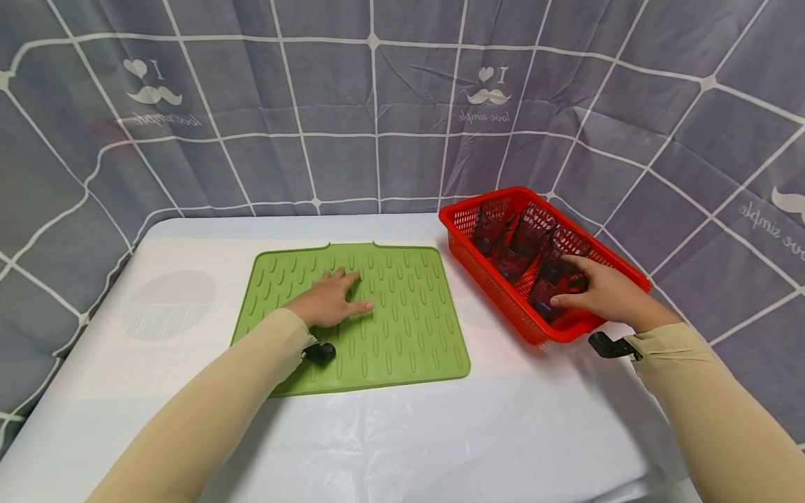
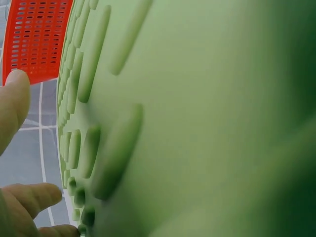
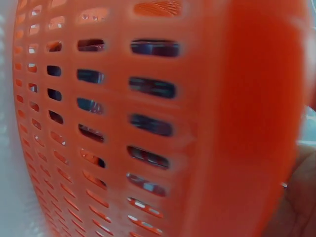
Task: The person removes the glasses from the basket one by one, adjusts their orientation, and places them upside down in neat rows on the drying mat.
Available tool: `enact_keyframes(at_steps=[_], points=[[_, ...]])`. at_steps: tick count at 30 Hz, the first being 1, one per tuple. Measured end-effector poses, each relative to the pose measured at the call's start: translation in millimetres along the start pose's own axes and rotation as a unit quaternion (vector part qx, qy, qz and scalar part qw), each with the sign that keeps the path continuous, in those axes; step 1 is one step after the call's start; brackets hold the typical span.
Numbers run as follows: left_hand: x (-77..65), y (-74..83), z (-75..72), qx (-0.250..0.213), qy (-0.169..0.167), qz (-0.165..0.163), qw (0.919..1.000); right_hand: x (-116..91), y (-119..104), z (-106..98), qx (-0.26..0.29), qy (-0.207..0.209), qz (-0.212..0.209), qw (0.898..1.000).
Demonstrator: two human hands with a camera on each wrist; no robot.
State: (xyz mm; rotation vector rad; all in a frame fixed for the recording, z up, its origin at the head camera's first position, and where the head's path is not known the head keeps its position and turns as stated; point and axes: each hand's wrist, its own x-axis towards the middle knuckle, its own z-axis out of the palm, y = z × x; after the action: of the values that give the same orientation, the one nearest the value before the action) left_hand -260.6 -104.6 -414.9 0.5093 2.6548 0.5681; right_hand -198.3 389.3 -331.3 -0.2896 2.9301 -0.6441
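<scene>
A grey curtain (image 1: 409, 84) with white grid lines, hearts and moustaches hangs behind and to both sides of a white-covered counter (image 1: 390, 440), where a person in beige sleeves (image 1: 711, 405) works with hands well apart. A faint round print (image 1: 168, 305) marks the cover at left. At centre lies a green mat (image 1: 402, 335) with rows of raised oblong ridges; the left forearm crosses its near left corner and hides part of it. A small black device (image 1: 321, 353) sits at the left wrist, and another (image 1: 610, 346) at the right, just beside the basket's near end.

The left hand (image 1: 330, 302) is spread over the mat, fingers loose, thumb pointing toward the basket; I cannot tell whether the palm touches the ridges.

To the right of the mat, a slotted red basket (image 1: 487, 279) sits at an angle on the counter, holding three dark see-through glasses in a row: a far glass (image 1: 492, 227), a middle glass (image 1: 525, 244) and a nearest glass (image 1: 560, 274). The right hand (image 1: 606, 293) reaches over the rim, fingers and thumb around the nearest glass. Up close at the right wrist, the basket wall blocks most of the view, dark shapes showing through its slots.
</scene>
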Motion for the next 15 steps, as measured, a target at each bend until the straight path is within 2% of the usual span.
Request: enact_keyframes(at_steps=[8,15], points=[[0.4,-2.5,4.2,0.015,-0.001,0.003,0.9999,0.5,2.5,4.6,0.041,0.002,0.010,0.999],[0.3,-4.0,5.3,0.017,-0.002,0.006,0.9998,0.0,8.2,5.6,0.043,0.011,0.011,0.999]])
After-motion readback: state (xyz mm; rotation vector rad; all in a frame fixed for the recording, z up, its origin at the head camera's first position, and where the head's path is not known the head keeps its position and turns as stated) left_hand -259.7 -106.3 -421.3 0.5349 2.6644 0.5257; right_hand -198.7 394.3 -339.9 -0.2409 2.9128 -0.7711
